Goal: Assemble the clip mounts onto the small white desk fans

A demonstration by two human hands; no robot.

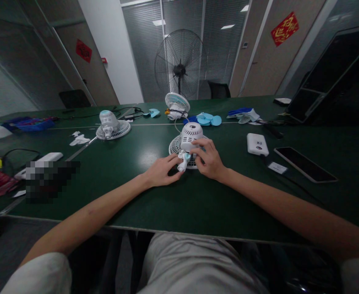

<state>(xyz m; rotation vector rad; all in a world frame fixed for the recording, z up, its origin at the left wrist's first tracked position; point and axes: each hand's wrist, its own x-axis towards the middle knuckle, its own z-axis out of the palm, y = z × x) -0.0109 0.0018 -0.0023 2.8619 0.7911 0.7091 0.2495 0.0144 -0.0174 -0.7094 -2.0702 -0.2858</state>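
A small white fan lies grille-down on the green table in front of me, its vented motor housing facing up. From the housing a short white fan neck with a light-blue part points toward me. My left hand pinches this neck from the left, thumb below and fingers above. On the other side my right hand is curled against the fan, its upper fingertips on the housing and the lower ones close to the neck's joint. The white grille shows partly behind both hands.
Another small fan lies grille-down at left, and a third fan stands farther back. Light-blue fan blades lie behind my fan. To the right are a white box-shaped device and a phone. Cables cross the back.
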